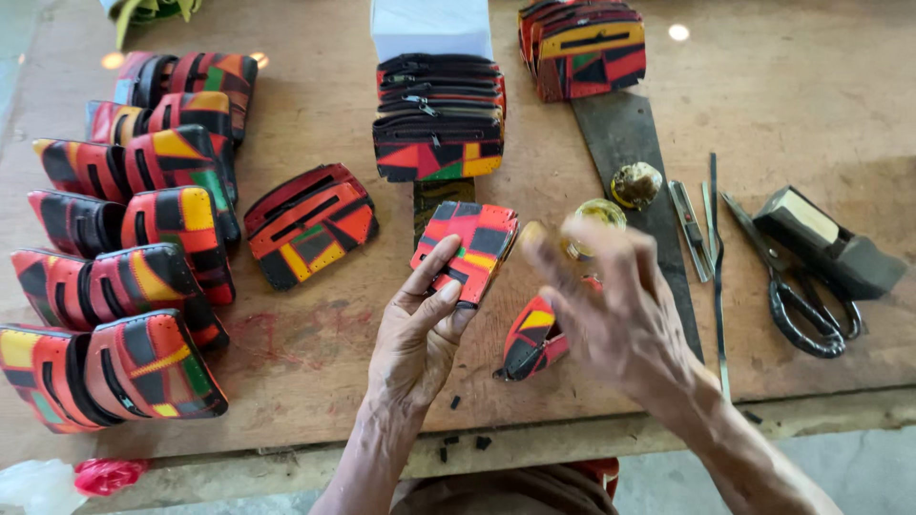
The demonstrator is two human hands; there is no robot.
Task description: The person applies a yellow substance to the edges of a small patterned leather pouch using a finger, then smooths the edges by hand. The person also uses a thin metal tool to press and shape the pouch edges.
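Observation:
My left hand (417,334) holds a flat patchwork leather piece (468,246) in red, black, orange and green, pinched between thumb and fingers above the wooden table (315,353). Blurred by motion, my right hand (611,305) hovers with its fingers spread and nothing in it, just over a small open glass jar (593,216). A half-made patchwork pouch (532,340) lies on the table beneath my right hand, partly hidden by it.
Rows of finished patchwork pouches (124,238) fill the left side, one lies alone (310,225), and stacks (439,119) stand at the back. A dark metal slab (625,143), a jar lid (636,184), black scissors (797,286), thin blades (701,229) and a dark block (825,243) lie at right.

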